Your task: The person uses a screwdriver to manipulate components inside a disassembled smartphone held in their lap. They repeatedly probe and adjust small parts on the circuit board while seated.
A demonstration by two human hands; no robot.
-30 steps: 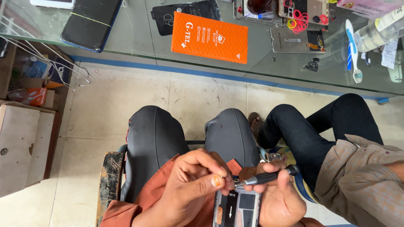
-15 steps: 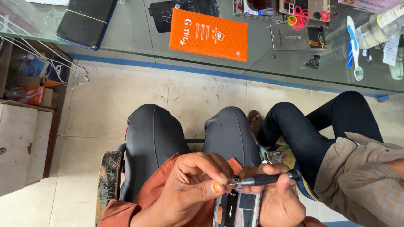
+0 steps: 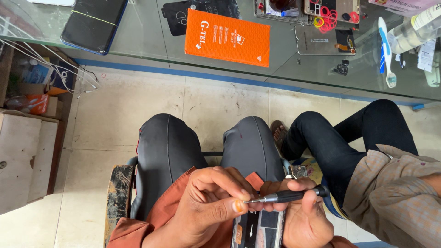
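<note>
**Tiny screwdriver, open phone, and nothing but knees underneath**

So here's where we are. Our right hand (image 3: 305, 216) has its fingers closed around a slim black precision screwdriver (image 3: 287, 196), held nearly flat with the metal tip pointing left. Our left hand (image 3: 209, 209) is pinched together right at that tip, thumb and forefinger meeting on it, so either we're steadying the bit or there's a screw in there. It's too small to tell which.

Just below the driver, resting in our lap between both hands, is the opened phone (image 3: 259, 229), back off, dark insides and a battery showing. The right hand's lower fingers seem to cradle its edge.

Further out we've got our grey trousers (image 3: 167, 151), the wooden seat edge (image 3: 118, 193), and pale floor tiles (image 3: 216, 101) below. A second person sits just to our right in dark trousers (image 3: 340, 138) and a checked shirt. Beyond the knees is a glass counter (image 3: 138, 41) with an orange box (image 3: 227, 37), a dark phone (image 3: 94, 20), a toothbrush (image 3: 386, 50) and loose parts.

What worries us: anything caught in that pinch has no tray under it, so one slip and it's probably gone between our legs onto the tiles. The phone is only balanced too, so a hard push could tip it off or skid the tip across the board.
</note>
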